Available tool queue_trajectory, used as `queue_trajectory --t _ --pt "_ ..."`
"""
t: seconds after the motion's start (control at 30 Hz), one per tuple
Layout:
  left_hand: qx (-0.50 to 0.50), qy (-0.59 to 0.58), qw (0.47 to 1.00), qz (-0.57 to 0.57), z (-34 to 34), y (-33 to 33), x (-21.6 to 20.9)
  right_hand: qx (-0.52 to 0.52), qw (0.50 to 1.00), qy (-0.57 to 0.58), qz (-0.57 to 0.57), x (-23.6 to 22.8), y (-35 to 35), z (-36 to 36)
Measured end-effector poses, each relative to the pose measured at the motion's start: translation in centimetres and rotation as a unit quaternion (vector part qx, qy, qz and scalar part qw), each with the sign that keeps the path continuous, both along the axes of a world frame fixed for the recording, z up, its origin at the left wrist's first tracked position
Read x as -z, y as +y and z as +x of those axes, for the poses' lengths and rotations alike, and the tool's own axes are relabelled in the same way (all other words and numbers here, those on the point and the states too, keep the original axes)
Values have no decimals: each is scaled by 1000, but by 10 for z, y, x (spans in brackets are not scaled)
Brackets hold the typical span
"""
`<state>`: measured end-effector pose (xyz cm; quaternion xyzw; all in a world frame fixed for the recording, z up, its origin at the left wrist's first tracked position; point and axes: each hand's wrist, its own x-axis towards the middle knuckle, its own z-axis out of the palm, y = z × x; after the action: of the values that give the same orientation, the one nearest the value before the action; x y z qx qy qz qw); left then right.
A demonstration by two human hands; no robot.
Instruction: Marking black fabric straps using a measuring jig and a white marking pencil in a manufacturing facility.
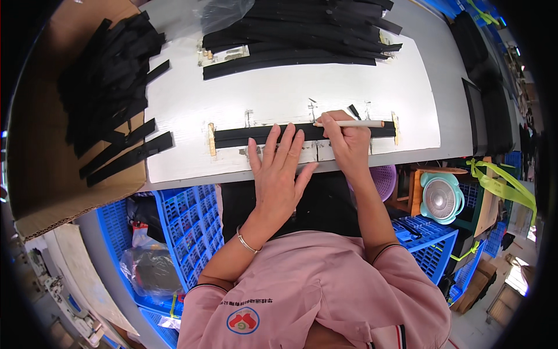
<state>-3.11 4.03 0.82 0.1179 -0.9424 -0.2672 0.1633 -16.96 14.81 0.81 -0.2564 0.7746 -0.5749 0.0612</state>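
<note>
A long black fabric strip (232,137) lies straight across the white board (186,113) in front of me, between tan stop pieces (211,139) at its two ends. My left hand (275,174) presses flat on the strip, its fingers spread, just left of the strip's middle. In a writing grip, my right hand (350,146) is closed on a slim white pencil (365,123). The pencil's tip touches or nearly touches the strip's upper edge near its middle. Dark marks on the board run above and below the strip. Beyond the pencil rests a small black scrap (354,111).
Many black strips are heaped at the board's far side (296,35), under a clear plastic bag (226,14). A cardboard box (40,151) stands at the left, with more strips (110,75) in it. Blue crates (189,218) and a turquoise-rimmed item (442,198) sit below the table edge.
</note>
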Motion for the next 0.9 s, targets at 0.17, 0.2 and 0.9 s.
queue_trajectory --t 0.17,0.2,0.9 --pt "-5 -8 1000 1 0 0 2 -5 1000 5 5 -6 2 1" --pt "-7 -5 1000 -10 0 0 2 -2 1000 4 5 -5 4 0" --pt "-11 -15 999 -47 -1 1 2 37 990 -55 -123 -16 64 -31"
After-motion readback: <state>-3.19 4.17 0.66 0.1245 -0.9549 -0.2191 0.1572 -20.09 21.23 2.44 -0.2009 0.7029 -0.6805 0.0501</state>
